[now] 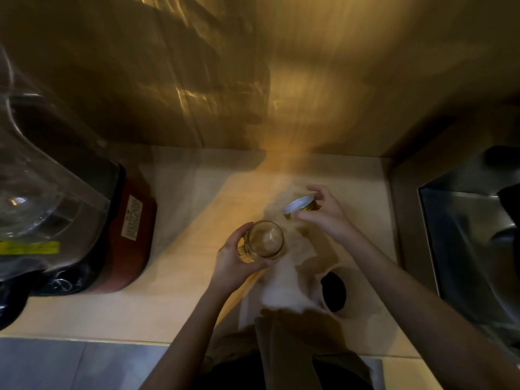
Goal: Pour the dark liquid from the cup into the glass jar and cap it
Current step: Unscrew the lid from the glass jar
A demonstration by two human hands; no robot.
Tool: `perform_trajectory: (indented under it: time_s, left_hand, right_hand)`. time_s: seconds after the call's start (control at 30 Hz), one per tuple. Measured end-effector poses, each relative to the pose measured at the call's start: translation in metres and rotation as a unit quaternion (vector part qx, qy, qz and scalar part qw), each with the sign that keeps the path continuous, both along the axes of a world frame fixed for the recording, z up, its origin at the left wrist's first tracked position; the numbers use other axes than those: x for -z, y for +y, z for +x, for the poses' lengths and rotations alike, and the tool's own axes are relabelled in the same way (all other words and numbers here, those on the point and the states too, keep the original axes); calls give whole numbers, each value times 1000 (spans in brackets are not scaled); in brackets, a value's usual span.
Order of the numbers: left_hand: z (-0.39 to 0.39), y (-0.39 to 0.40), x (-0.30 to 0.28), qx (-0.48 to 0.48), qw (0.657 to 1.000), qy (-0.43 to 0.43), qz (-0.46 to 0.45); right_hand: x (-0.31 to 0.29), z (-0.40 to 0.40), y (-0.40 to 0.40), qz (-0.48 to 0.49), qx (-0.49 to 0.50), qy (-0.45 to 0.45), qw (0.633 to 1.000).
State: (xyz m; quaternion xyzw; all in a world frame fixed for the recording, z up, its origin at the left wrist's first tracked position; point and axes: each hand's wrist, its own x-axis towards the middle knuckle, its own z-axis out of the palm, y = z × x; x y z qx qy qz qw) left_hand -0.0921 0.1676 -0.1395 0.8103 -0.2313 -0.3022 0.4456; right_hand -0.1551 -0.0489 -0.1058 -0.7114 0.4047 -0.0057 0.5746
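Observation:
My left hand (233, 260) is wrapped around a clear glass jar (264, 240), which stands open-mouthed above the pale wooden counter (180, 308). To its right, my right hand (327, 215) pinches the jar's lid (298, 206) by the rim; the lid is tilted, white inside facing up-left, and off the jar. A paper cup (333, 291) holding dark liquid stands on the counter nearer to me, below my right wrist.
A red-based blender (123, 229) with a clear jug (36, 192) fills the left side. A steel sink (472, 249) lies at the right. The wooden wall rises behind the counter; the counter's front edge is close to my body.

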Motion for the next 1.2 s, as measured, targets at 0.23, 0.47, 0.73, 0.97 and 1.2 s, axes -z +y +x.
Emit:
perform_trajectory:
  time_s: [0.23,0.47,0.73,0.97,1.2]
  left_hand:
    - [0,-1,-3,-9,1000,30,2]
    - [1,-1,-4,2,1000,17,12]
    - [2,0,-7,19,1000,10,20]
    - [1,0,-12,36,999,-2,19]
    - [-8,-2,-22,56,997,-13,43]
  right_hand:
    - [46,5,-4,-121,-19,49,991]
    - [58,12,-4,-240,-184,161,939]
    - [45,10,-8,-305,-285,229,879]
    - [-1,-29,-17,-89,-111,104,984]
    - [-31,-101,-13,-33,52,9,998]
